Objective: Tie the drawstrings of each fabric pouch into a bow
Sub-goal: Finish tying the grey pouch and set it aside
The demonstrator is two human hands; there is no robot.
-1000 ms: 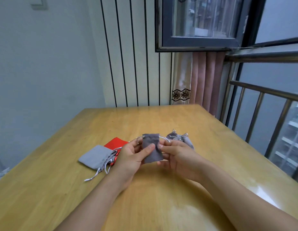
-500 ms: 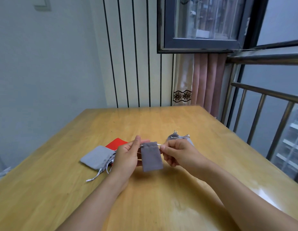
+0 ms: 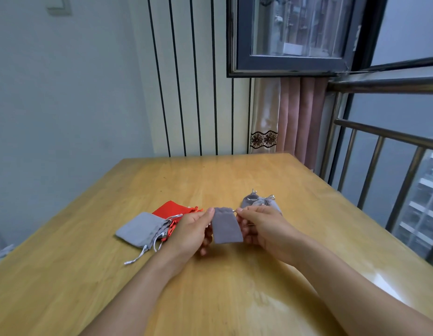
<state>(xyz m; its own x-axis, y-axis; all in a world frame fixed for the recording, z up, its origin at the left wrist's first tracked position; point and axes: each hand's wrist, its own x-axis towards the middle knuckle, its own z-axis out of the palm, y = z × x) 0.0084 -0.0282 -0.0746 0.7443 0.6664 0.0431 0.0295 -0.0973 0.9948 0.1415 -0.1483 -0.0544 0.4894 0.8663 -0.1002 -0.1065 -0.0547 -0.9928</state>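
Roughly midway, by the look of it: the small grey velvet drawstring pouch (image 3: 226,226) hangs between both hands above the middle of the light wooden desk (image 3: 235,180), its mouth gathered but with no bow visible yet. The left hand (image 3: 191,232) pinches the cord at the pouch's left top corner between thumb and fingers, and the right hand (image 3: 261,226) pinches the thin silver drawstring (image 3: 234,210) at the right top corner; the remaining fingers of both hands are curled in. The cords seem pulled outward to close the neck, so crossing them and forming the loops is likely what comes next.

Just beyond the right hand, toward the desk's right edge, lies a grey pouch with silver ribbon loops (image 3: 258,201), which I judge to be already tied. Toward the left edge lie a flat pale grey fabric pouch (image 3: 140,229) with loose silver strings trailing toward the near edge, and, partly under it, a red fabric pouch (image 3: 173,209) with red cords; both look untied, so at least those two remain.

Nothing blocks the hands. The trailing strings of the pale grey pouch lie near the left wrist and could snag.
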